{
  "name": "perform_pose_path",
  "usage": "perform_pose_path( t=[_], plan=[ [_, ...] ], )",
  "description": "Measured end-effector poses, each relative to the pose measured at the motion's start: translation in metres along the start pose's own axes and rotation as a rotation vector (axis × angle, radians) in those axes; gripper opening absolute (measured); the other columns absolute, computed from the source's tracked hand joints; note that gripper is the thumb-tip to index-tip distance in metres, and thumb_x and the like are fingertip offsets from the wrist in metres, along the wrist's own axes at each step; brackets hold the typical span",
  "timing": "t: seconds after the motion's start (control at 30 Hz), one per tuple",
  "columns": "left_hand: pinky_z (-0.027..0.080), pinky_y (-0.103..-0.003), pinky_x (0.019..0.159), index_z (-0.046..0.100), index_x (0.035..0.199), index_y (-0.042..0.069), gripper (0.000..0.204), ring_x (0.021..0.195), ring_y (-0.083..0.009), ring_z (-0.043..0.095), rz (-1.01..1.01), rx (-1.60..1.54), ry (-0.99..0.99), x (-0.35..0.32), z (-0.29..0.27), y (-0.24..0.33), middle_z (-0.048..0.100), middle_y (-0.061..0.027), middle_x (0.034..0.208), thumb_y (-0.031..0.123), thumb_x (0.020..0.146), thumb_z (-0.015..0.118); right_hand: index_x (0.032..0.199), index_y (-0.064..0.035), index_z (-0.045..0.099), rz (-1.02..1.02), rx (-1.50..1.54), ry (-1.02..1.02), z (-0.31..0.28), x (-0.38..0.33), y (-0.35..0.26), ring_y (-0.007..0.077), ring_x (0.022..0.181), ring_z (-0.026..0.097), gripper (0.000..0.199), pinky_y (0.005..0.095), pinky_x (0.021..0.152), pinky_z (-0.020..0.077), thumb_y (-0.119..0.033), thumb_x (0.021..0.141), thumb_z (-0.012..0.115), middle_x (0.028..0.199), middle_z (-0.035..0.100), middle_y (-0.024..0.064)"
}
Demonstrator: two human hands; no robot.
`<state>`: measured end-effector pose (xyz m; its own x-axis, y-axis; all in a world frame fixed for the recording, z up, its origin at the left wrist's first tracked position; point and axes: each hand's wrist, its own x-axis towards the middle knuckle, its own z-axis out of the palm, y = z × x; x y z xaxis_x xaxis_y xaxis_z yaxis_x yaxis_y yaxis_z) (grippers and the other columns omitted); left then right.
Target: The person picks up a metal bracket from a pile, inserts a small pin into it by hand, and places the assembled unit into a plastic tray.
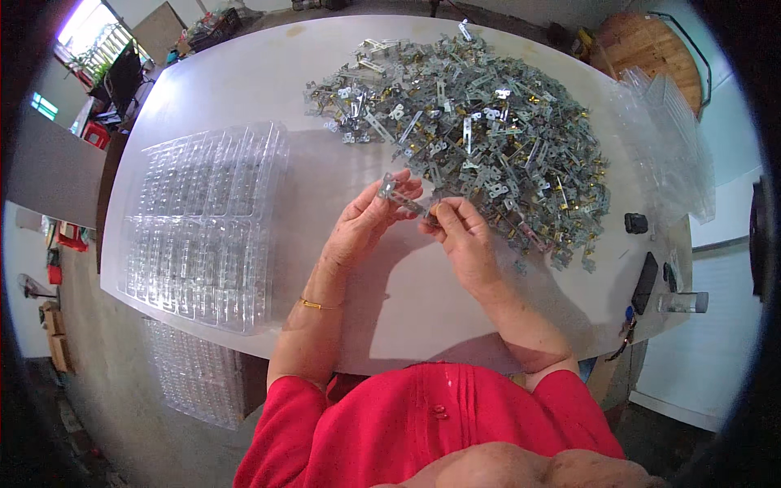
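**Bench check: small metal bracket held over white table**

Surroundings first. Far right of centre: large heap of metal parts (472,130), flat stamped plates w/ holes, grey-silver, some brass-coloured bits mixed in, edges ragged, spread wide; near edge of heap lies just beyond right hand. Left side: clear plastic trays (203,220), moulded into rows of small pockets, glossy, see-through; contents of pockets too faint to tell. More clear trays stacked below table edge at near left (199,374) and a further clear stack at far right (663,138), beside a round wooden top (643,45). Right rim of table: small black block (635,222), long black flat item (644,282), clear cylinder lying on its side (682,302). Table (244,89) white, smooth, matt, rounded corners. Nothing between hands and heap; open patch of table under both hands.

Hands. Left hand (362,228) raised over table centre, fingers curled, thumb and fingertips pinching one end of a thin grey metal bracket (399,195), narrow strip shape. Right hand (462,236) pinching other end betw. thumb and forefinger, remaining fingers folded in. Bracket spans gap between both hands, above table, near heap's near-left edge. Thin gold bracelet (313,305) on left wrist. Red garment at near edge.
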<state>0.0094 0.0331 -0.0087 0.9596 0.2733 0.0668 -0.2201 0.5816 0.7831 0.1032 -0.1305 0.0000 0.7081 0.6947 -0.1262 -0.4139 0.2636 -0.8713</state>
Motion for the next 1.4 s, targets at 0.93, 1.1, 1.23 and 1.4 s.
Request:
perform_pose_path(
  t=[0.93, 1.1, 1.23, 1.4],
  plan=[
    [0.023, -0.019, 0.038, 0.064, 0.098, 0.006, 0.035, 0.043, -0.0021, 0.036, -0.108, 0.285, 0.191, -0.003, -0.003, 0.007, 0.056, -0.0006, 0.065, 0.040, 0.099, 0.056, 0.093, -0.0043, 0.059, -0.408, -0.805, -0.010, 0.027, 0.001, -0.011, 0.0089, 0.057, 0.047, 0.009, 0.0281, 0.052, 0.0408, -0.012, 0.096, 0.062, 0.064, 0.053, 0.0031],
    [0.023, -0.019, 0.037, 0.064, 0.097, 0.006, 0.035, 0.043, -0.0028, 0.036, -0.134, 0.292, 0.187, -0.003, -0.001, 0.008, 0.056, -0.0007, 0.065, 0.040, 0.099, 0.056, 0.092, -0.0043, 0.059, -0.448, -0.850, -0.005, 0.029, 0.000, -0.015, 0.0129, 0.055, 0.051, 0.009, 0.0301, 0.052, 0.0424, -0.012, 0.094, 0.063, 0.065, 0.057, 0.0066],
    [0.024, -0.019, 0.038, 0.064, 0.097, 0.006, 0.034, 0.046, -0.0030, 0.039, -0.143, 0.316, 0.176, -0.004, -0.001, 0.010, 0.056, -0.0006, 0.067, 0.039, 0.099, 0.055, 0.095, -0.0040, 0.058, -0.464, -0.876, -0.008, 0.028, 0.000, -0.012, 0.0153, 0.055, 0.054, 0.009, 0.0313, 0.052, 0.0433, -0.012, 0.094, 0.062, 0.067, 0.058, 0.0080],
    [0.032, -0.020, 0.046, 0.062, 0.098, 0.005, 0.031, 0.058, -0.0047, 0.048, -0.137, 0.457, 0.214, -0.006, 0.006, 0.008, 0.058, -0.0008, 0.070, 0.036, 0.099, 0.057, 0.103, -0.0038, 0.056, -0.401, -0.823, 0.035, 0.032, -0.003, -0.015, 0.0205, 0.058, 0.060, 0.011, 0.0338, 0.053, 0.0456, -0.011, 0.095, 0.060, 0.070, 0.060, 0.0107]
  ],
)
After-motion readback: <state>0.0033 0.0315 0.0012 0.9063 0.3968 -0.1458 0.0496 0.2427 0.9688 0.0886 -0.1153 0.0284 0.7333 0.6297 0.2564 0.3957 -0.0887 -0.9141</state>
